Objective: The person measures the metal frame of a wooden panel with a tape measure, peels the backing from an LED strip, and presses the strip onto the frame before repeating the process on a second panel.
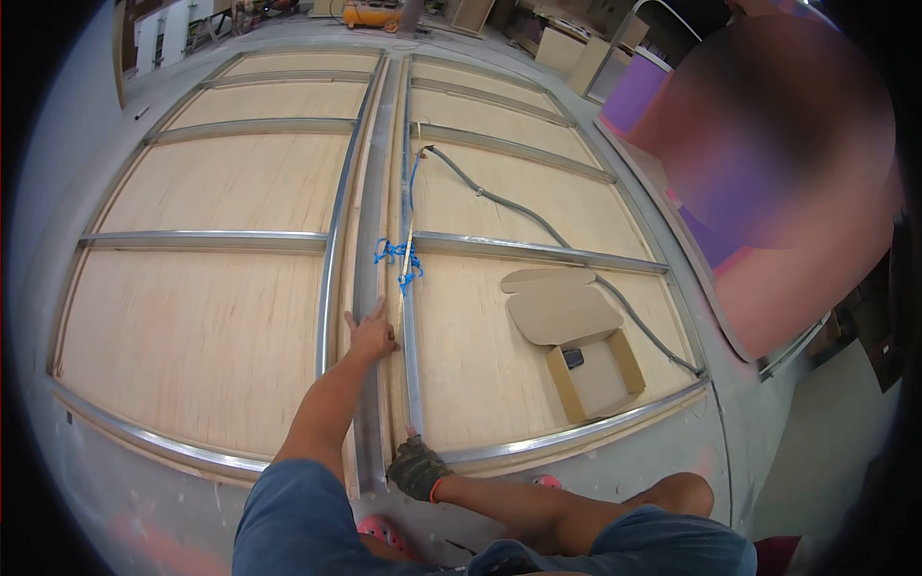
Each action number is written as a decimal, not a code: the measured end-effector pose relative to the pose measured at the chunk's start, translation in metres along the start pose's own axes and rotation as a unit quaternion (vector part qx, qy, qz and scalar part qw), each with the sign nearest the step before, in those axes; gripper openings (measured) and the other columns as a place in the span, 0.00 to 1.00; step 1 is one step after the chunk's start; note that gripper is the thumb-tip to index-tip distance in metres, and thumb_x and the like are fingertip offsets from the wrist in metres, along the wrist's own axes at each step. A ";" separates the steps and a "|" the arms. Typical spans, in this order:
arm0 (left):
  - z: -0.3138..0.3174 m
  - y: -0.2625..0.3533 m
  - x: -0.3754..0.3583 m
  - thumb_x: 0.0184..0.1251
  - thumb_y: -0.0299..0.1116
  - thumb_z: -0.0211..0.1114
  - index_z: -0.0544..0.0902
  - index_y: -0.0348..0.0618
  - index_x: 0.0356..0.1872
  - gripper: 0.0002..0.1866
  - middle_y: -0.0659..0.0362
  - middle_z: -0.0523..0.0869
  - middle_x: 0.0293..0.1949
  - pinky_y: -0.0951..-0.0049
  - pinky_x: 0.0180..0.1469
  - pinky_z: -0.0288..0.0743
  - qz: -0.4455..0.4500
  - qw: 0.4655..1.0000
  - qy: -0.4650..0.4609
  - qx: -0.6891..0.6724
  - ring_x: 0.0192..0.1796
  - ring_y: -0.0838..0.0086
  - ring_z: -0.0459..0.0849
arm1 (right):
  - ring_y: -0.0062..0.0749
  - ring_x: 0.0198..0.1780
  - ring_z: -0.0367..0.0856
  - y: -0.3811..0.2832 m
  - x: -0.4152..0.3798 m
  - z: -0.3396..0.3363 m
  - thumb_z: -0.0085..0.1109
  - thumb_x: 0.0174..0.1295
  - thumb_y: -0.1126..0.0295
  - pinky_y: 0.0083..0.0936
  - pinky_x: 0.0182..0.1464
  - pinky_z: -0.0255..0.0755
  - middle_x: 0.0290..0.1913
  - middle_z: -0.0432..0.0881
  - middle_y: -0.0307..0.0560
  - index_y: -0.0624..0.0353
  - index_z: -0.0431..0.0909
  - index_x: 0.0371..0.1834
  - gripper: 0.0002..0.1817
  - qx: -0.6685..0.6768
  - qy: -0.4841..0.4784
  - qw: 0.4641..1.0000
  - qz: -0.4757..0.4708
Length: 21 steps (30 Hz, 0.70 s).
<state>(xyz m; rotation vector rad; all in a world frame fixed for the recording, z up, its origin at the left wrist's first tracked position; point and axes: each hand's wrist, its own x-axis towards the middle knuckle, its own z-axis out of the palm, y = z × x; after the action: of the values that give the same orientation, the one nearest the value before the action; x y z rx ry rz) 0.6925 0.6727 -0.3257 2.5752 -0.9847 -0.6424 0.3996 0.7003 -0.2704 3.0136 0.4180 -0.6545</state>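
Note:
Two large wooden panels with metal stud frames lie side by side: the left panel [182,346] and the right panel [471,346]. Between them runs a long grey metal channel [369,403]. My bare left hand [373,334] rests on the channel and the edge beside it, index finger and thumb stretched out. My right hand [420,468], in a camouflage-patterned glove, is curled at the near end of the right panel's inner stud; what it grips is hidden. A thin yellowish strip [410,230] runs along that stud, with tangled blue cord [399,257] around it.
An opened cardboard box [595,379] holding a small dark item lies on the right panel. Grey flexible conduit [519,206] crosses that panel. Another person [768,173] is close on the right. A yellow-orange machine [373,14] stands far back.

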 end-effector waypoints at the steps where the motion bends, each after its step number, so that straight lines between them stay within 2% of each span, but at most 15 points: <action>1: 0.000 0.000 -0.001 0.57 0.47 0.80 0.95 0.56 0.43 0.14 0.61 0.46 0.88 0.24 0.81 0.28 0.005 1.000 0.000 -0.001 0.77 0.54 0.71 | 0.49 0.51 0.88 0.006 0.000 -0.003 0.57 0.68 0.63 0.60 0.83 0.47 0.37 0.91 0.49 0.49 0.93 0.39 0.13 0.026 0.010 0.999 -0.018; 3: 0.002 -0.002 -0.002 0.58 0.49 0.79 0.95 0.58 0.44 0.15 0.61 0.45 0.88 0.25 0.81 0.28 0.006 1.000 0.005 -0.009 0.78 0.53 0.71 | 0.48 0.51 0.88 0.013 0.000 0.002 0.57 0.67 0.64 0.61 0.83 0.47 0.36 0.90 0.49 0.48 0.93 0.39 0.12 0.051 0.019 0.998 -0.034; 5: 0.001 -0.001 -0.001 0.59 0.49 0.79 0.95 0.58 0.44 0.15 0.61 0.45 0.88 0.25 0.81 0.28 0.006 1.000 0.006 -0.004 0.78 0.53 0.71 | 0.46 0.52 0.87 0.018 0.009 0.018 0.58 0.62 0.73 0.64 0.86 0.35 0.36 0.88 0.48 0.45 0.94 0.40 0.14 0.061 0.068 0.993 -0.078; 15: 0.004 -0.003 0.004 0.58 0.50 0.79 0.95 0.59 0.43 0.15 0.61 0.46 0.88 0.25 0.81 0.27 -0.008 1.000 -0.002 0.002 0.79 0.53 0.69 | 0.45 0.47 0.88 0.020 0.009 0.007 0.59 0.62 0.69 0.63 0.86 0.41 0.33 0.86 0.48 0.44 0.94 0.37 0.12 0.018 0.042 0.993 -0.111; 17: 0.013 -0.010 0.009 0.57 0.50 0.79 0.95 0.59 0.42 0.15 0.61 0.46 0.88 0.24 0.81 0.26 0.006 1.000 0.008 -0.012 0.78 0.51 0.69 | 0.44 0.46 0.88 0.020 0.013 0.023 0.59 0.62 0.67 0.62 0.85 0.43 0.32 0.86 0.48 0.45 0.94 0.35 0.12 0.006 0.100 0.989 -0.112; 21: 0.018 -0.013 0.010 0.55 0.50 0.80 0.95 0.59 0.39 0.13 0.59 0.47 0.88 0.24 0.80 0.27 0.021 0.999 0.030 -0.017 0.77 0.48 0.71 | 0.44 0.46 0.88 0.022 0.016 0.039 0.59 0.63 0.66 0.62 0.85 0.44 0.32 0.86 0.47 0.45 0.94 0.34 0.11 -0.009 0.142 0.984 -0.108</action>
<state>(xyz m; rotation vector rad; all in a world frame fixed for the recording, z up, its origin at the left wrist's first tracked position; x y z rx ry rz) 0.6975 0.6732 -0.3495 2.5218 -0.9963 -0.5627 0.4036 0.6793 -0.3130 3.0768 0.7656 -0.2210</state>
